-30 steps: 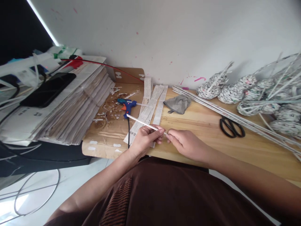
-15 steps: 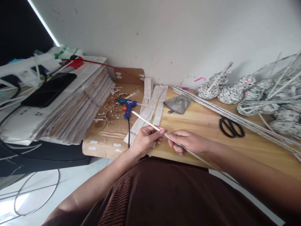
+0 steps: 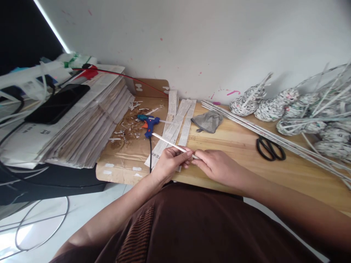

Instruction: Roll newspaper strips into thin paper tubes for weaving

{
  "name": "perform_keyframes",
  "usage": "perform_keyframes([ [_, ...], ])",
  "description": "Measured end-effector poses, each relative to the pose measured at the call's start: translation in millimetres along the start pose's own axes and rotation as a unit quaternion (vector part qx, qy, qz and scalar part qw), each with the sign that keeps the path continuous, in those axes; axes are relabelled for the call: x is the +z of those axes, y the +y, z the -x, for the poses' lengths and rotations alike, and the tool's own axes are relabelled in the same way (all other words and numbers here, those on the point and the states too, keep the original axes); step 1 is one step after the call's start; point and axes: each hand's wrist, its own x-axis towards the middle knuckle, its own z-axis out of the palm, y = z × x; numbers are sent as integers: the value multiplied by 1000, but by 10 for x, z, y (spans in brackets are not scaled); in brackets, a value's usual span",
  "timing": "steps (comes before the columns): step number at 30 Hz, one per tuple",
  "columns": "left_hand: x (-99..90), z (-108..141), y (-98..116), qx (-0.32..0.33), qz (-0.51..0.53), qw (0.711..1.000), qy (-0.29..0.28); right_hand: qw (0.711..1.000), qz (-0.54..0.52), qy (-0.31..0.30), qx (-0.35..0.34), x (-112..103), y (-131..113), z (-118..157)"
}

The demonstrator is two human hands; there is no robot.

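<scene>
A thin white rolled paper stick [image 3: 167, 141] runs between my hands, its free end pointing up and left near the glue gun. My left hand [image 3: 171, 162] pinches it between thumb and fingers. Close beside, my right hand [image 3: 216, 164] is closed around the stick with the back of the hand turned up, hiding the rest of it. Behind my left hand lie printed newspaper strips [image 3: 186, 122]. The blue glue gun [image 3: 149, 125] rests on brown cardboard [image 3: 123, 157], just left of those strips.
A grey cloth [image 3: 210, 121] lies right of the strips. Long paper sticks [image 3: 246, 126] stretch rightward past black-handled scissors [image 3: 270, 149]. Woven paper pieces [image 3: 271, 107] stand against the wall. At left, a phone [image 3: 59, 104] lies on a tall newspaper stack [image 3: 90, 135] with cables.
My right hand has rolled over, palm now down, and closed in next to my left hand. The stick's free end has dipped slightly; my left hand stays in place.
</scene>
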Motion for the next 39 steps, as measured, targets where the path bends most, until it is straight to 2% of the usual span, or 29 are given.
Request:
perform_keyframes([
  [1,-2,1,3,0,0,1000,2,1000,2,3,0,9,0,-2],
  [2,-4,2,6,-1,-1,1000,5,999,-29,-22,12,16,6,-5],
  [3,-6,4,9,-4,-2,1000,6,994,-84,-66,32,20,17,-9],
  [5,-9,4,9,-11,-4,1000,7,965,-199,-157,71,20,40,-16],
  [6,-10,2,6,-13,-3,1000,8,955,-225,-174,78,17,45,-18],
  [7,-11,0,3,-14,-2,1000,11,960,-217,-162,72,16,42,-19],
  [9,-12,-5,-5,-11,-1,1000,17,988,-129,-74,35,18,24,-16],
  [11,-12,-6,-9,-8,-4,1000,19,998,-63,-7,13,28,12,-13],
  [12,-13,-6,-9,-7,-6,1000,19,997,-76,-12,21,34,16,-13],
  [13,-14,-4,-9,-6,-8,1000,17,991,-122,-43,39,38,28,-14],
  [15,-16,-1,-7,-6,-7,1000,14,958,-245,-132,76,41,58,-18],
  [16,-16,-1,-7,-6,-5,1000,12,942,-283,-160,86,40,68,-19],
  [17,-16,0,-7,-6,-4,1000,10,940,-288,-164,87,38,69,-18],
  [18,-15,-1,-8,-7,-3,1000,8,952,-259,-144,78,36,62,-15],
  [20,-11,-1,-9,-11,-7,1000,6,986,-148,-59,44,37,31,-6],
  [22,-4,1,-7,-14,-16,1000,6,996,-85,-4,23,43,10,3],
  [24,1,5,0,-16,-20,1000,7,985,-156,-56,49,46,28,4],
  [26,0,6,10,-15,-14,1000,11,940,-290,-158,85,40,74,-3],
  [27,-2,5,13,-13,-9,1000,16,916,-339,-194,92,35,94,-7],
  [28,-6,3,14,-10,-3,1000,21,906,-357,-206,93,29,107,-11],
  [29,-10,0,14,-9,2,1000,24,916,-340,-192,89,23,108,-13],
  [30,-15,-2,11,-8,4,1000,25,941,-291,-156,79,20,97,-14],
  [32,-22,-5,3,-8,5,1000,22,986,-153,-53,49,20,55,-12],
  [33,-24,-5,0,-7,4,1000,18,994,-104,-14,36,22,34,-11],
  [34,-25,-4,0,-5,4,1000,14,996,-88,-3,32,24,18,-12],
  [35,-25,-2,3,-1,3,1000,12,993,-109,-20,37,24,10,-13],
  [38,-21,2,24,-1,4,1000,16,964,-219,-135,74,14,17,-19],
  [39,-20,2,32,-4,7,1000,22,965,-212,-138,73,10,18,-18],
])
